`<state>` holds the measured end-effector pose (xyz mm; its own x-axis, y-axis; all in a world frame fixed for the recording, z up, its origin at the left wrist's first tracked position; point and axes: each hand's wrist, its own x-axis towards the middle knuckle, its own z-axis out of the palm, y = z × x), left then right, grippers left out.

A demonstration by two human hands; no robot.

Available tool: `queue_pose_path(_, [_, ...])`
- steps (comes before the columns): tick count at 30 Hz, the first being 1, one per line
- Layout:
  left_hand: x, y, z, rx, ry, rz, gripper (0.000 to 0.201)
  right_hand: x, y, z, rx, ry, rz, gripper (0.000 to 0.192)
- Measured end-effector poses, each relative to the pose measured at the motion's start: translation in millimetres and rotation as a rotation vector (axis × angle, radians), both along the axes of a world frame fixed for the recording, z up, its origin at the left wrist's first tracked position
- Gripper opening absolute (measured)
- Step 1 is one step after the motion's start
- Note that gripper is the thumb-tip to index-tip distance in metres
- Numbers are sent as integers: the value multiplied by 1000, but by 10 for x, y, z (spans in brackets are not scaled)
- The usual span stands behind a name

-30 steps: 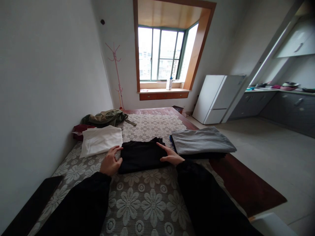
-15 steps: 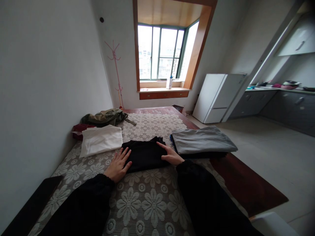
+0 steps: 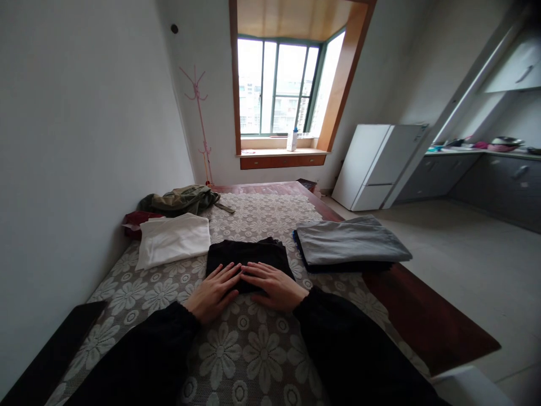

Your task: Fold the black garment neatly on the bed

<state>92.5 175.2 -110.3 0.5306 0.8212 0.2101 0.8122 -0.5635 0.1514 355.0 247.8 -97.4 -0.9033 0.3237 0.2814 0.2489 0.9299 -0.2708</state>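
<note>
A folded black garment (image 3: 249, 252) lies flat on the lace tablecloth (image 3: 264, 352) in front of me. My left hand (image 3: 214, 294) rests on its near left part, fingers stretched out and holding nothing. From the other side my right hand (image 3: 274, 286) lies flat on the same cloth, fingers extended, its fingertips meeting those of the left near the middle. A folded white cloth (image 3: 174, 241) sits just left of the black one. To the right is a stack of folded clothes with a grey garment (image 3: 353, 241) on top and darker fabric beneath.
Behind the white cloth lie an olive-green bag (image 3: 181, 200) and a dark red item (image 3: 139, 221). The reddish wooden tabletop (image 3: 431, 316) shows at the right edge. Farther off stand a pink coat rack (image 3: 200, 124), a white fridge (image 3: 376, 166) and a window sill with a bottle (image 3: 292, 140).
My right hand has moved left from the garment's right edge to its middle, beside the left hand. My left hand has shifted slightly right. The garment's far right corner looks flatter.
</note>
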Motion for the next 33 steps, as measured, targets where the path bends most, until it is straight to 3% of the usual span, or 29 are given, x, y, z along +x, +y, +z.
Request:
queue_pose_path(4, [11,-1,-52,10,53,42,69,-53,-80,-52,10,-67,-70,86])
queue_pose_path(11, [0,25,-85,42,45,46,65,-59,-52,-90,14,-44,-140,67])
queue_pose_path(14, [-15,31,-38,49,-39,1,51,-19,3,-35,-25,11,-123,55])
queue_pose_path(18, [3,-1,86,39,-193,10,18,21,39,81,-33,4,-189,22])
queue_pose_path(21, [35,-28,155,33,-226,33,4,17,39,115,-16,-39,-202,16])
queue_pose_path(33, [39,-26,140,23,-241,45,12,15,51,90,-29,-84,-160,14])
